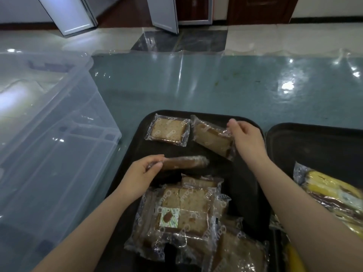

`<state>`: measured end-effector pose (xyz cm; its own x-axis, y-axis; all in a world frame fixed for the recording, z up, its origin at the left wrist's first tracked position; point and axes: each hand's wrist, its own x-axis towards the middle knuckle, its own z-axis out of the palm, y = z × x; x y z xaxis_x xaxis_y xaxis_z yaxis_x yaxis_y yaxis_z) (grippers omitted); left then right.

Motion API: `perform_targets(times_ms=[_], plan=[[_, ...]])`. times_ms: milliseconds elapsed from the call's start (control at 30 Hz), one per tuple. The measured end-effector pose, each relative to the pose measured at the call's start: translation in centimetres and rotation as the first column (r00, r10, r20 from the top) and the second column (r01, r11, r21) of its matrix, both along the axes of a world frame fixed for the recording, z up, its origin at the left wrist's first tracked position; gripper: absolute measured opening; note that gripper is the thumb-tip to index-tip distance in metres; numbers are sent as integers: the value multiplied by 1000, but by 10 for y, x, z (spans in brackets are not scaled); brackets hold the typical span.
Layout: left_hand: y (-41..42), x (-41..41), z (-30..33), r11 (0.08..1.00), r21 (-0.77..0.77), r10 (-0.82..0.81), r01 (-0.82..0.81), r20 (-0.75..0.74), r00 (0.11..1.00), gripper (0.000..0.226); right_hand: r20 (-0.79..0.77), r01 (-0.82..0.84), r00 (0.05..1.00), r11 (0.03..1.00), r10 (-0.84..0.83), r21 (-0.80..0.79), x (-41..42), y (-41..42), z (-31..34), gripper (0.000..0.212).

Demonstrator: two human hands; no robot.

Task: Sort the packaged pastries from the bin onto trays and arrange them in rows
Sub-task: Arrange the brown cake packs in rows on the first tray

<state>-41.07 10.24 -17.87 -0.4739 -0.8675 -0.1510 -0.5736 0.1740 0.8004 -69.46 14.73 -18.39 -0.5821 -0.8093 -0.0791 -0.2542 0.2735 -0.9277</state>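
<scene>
a black tray (245, 185) sits on a shiny green table (196, 85) that has clear plastic film over it. a big clear plastic bin (55, 134) stands on the left, beside the tray.

at the far end of the tray, a wrapped square cake slice (168, 131) lies flat. its long side runs left to right, and the printed ends of the wrapper point left and right.

just to its right is a second wrapped cake slice (213, 138). it is tilted, so its long side runs from the far left down to the near right. the right hand (247, 138) pinches the right end of its wrapper with curled fingers, and the near right corner looks lifted a little off the tray.

the left hand (143, 173) holds a third wrapped cake slice (186, 162) by its left end, between thumb and fingers. this one is turned on its edge, so only the thin brown side shows. its long side runs left to right and it points to the right. it hangs above the middle of the tray.

near the person, a pile of wrapped cake slices (186, 216) lies on the same tray. they overlap and point different ways. one in the pile shows a small white packet (169, 216) inside its wrapper.

on the right is a second black tray (314, 142), just beside the first. it holds wrapped yellow pastries (332, 191) at the right edge of the view.
</scene>
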Motion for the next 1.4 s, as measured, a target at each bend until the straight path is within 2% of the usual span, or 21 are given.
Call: perform_targets(times_ms=[67,100,167,200,233,333,400,467,533,633,733,800,867,967,1033,1167,1267,1333,1400], plan=[[-5,0,-1,989,-19,143,-145,-71,987,25,-99,39,994,998,-44,-52,1,-7,-2,36],[-9,0,-2,977,-12,213,-215,-91,973,24,-248,14,969,1000,-19,-25,1,-9,-5,42],[-18,-2,-6,948,9,318,-319,-104,942,21,-613,-73,779,990,134,123,2,-11,-16,54],[-22,-4,-9,937,8,349,-350,-107,931,20,-684,-128,695,974,222,186,2,-12,-23,58],[-26,-6,-11,930,-1,366,-369,-111,924,19,-675,-187,673,953,302,240,3,-12,-29,60],[-35,-13,-11,926,-43,366,-376,-150,919,16,-539,-270,725,897,429,350,7,-12,-46,63],[-40,-15,-13,927,-43,361,-372,-160,919,13,-551,-291,681,869,482,400,7,-13,-53,60],[-45,-15,-17,917,9,394,-398,-168,904,6,-573,-326,649,864,500,385,5,-16,-54,49],[-49,-14,-18,876,61,483,-479,-158,861,27,-604,-299,647,884,465,360,4,-20,-51,37],[-52,-13,-20,845,-11,531,-535,-98,841,49,-689,-193,610,917,391,349,14,-24,-49,35],[-36,-15,-25,905,-303,330,-299,57,942,43,-706,-184,602,926,372,331,26,-20,-52,54],[-21,-20,-28,912,-392,198,-121,162,967,42,-704,-164,612,928,361,333,31,-17,-53,56],[-11,-26,-32,945,-327,74,29,298,952,49,-700,-153,598,913,391,378,35,-13,-54,52],[-12,-27,-42,965,-125,-137,232,515,846,56,-670,-195,547,855,501,481,36,-12,-58,57],[-20,-20,-44,946,-76,-215,316,581,785,56,-640,-215,551,832,536,512,31,-15,-58,62],[-36,-3,-44,904,-82,-269,420,654,707,58,-589,-224,600,821,541,525,32,-21,-45,66],[-44,4,-44,863,-108,-294,493,688,664,59,-558,-292,666,861,495,415,39,-12,-31,61],[-49,9,-43,826,-143,-288,546,725,626,62,-458,-394,702,833,545,389,42,-2,-25,53],[-49,13,-41,811,-179,-260,557,742,618,67,-361,-482,692,773,625,413,44,13,-22,48]])
